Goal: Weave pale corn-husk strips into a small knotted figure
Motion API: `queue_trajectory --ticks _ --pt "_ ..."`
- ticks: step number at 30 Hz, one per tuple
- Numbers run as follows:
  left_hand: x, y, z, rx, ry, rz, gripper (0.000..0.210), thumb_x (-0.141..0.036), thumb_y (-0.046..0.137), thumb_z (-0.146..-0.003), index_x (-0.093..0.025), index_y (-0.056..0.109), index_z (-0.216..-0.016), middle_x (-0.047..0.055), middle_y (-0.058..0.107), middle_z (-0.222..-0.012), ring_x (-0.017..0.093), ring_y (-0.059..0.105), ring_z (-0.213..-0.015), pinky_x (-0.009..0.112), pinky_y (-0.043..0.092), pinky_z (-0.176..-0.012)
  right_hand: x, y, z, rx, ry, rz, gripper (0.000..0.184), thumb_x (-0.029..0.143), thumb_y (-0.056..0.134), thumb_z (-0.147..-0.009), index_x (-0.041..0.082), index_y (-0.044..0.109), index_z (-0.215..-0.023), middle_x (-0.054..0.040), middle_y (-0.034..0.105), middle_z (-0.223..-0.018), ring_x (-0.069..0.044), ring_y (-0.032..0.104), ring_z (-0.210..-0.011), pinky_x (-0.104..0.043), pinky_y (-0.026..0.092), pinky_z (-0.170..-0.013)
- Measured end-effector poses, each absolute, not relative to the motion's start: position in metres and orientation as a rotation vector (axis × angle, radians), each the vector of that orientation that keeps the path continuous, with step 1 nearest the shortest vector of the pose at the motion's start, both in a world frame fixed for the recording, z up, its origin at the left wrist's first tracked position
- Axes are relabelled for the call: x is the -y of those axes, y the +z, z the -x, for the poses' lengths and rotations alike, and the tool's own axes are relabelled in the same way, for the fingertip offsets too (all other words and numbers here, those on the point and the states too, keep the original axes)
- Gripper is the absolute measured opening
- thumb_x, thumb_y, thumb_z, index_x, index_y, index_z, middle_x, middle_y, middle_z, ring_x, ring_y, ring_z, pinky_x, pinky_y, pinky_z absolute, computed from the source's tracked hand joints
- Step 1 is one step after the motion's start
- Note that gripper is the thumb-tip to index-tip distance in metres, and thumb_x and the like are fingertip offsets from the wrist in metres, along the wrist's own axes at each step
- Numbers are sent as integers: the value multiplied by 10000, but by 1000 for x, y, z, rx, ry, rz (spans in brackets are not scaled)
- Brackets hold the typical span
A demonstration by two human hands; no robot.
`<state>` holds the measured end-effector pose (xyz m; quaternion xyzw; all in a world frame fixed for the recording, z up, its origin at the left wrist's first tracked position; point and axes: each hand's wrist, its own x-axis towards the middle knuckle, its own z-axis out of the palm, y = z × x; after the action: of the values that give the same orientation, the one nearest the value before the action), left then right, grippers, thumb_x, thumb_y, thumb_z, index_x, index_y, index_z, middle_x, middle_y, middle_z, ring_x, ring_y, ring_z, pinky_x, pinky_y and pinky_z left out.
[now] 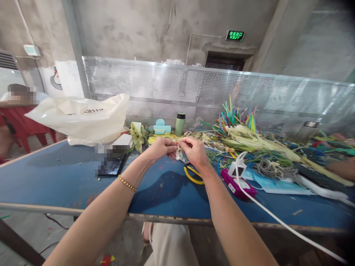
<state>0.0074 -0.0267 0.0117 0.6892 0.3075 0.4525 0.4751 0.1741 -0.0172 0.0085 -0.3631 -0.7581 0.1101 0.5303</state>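
My left hand (161,148) and my right hand (195,150) meet above the blue table (169,201), fingertips nearly touching. Both pinch a small pale, whitish-green piece (178,153); it is too small and too covered by fingers to name its kind. Just below my right hand lies a tool with yellow loop handles (191,177), likely scissors, partly hidden by the wrist. Behind the hands is a yellow sheet (155,139). A bundle of dried husks (138,135) stands to the left of them.
A white plastic bag (83,120) and a dark phone-like slab (112,166) occupy the left. Further back stands a green bottle (180,124). Husks (251,138), tangled cords (269,166), a purple power strip (238,186) with a white cable, and a blue mask (285,186) crowd the right.
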Motion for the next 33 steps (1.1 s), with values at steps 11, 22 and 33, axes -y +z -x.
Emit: queue_trajectory --ticks 11,22,33 --pt "29 9 -14 -725 1103 -1595 175 -243 742 -719 -94 670 -664 29 640 -574 90 552 -508 232 450 -552 25 10 -170 1767 187 887 240 302 595 -821 195 624 -608 -14 564 -653 -145 497 -618 -283 385 -622" --pt "24 8 -10 -938 1148 -1583 234 -236 699 -760 -112 635 -573 23 587 -471 93 509 -441 222 357 -479 17 7 -175 1785 392 1048 371 477 533 -871 162 668 -730 -46 647 -630 -165 575 -567 -277 397 -544" --pt "21 8 -5 -704 1075 -1362 419 -491 680 -804 -88 642 -693 64 640 -621 128 593 -546 261 431 -549 12 2 -176 1728 590 985 286 431 706 -717 150 652 -729 -23 625 -565 -133 524 -493 -249 389 -482"
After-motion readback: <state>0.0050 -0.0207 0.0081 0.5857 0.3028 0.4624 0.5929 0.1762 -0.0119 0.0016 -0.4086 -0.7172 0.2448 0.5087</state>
